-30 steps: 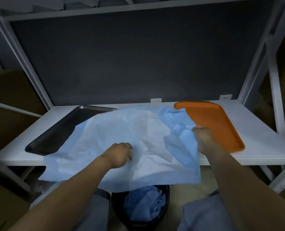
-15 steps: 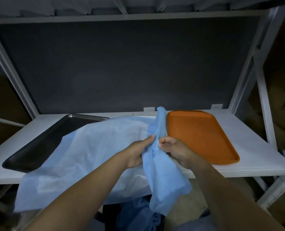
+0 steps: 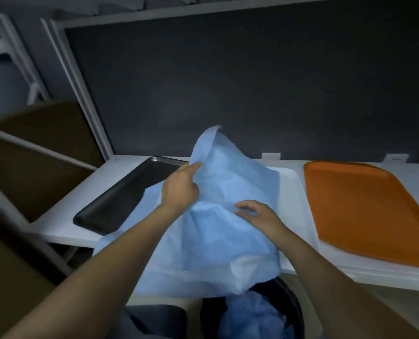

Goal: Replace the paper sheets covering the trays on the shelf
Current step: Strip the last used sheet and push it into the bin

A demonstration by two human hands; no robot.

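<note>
At eleven o'clock your left hand is pinching the blue paper sheet heaped over the middle tray; your right hand is lying spread on it. Be gathering it inward toward the bin at six.

Shelf holds black tray, orange tray, perhaps white tray.

Dim, cool light: the back panel beyond the left hand and right hand reads near black, shelf posts left of them bow, fingertips smear.
</note>
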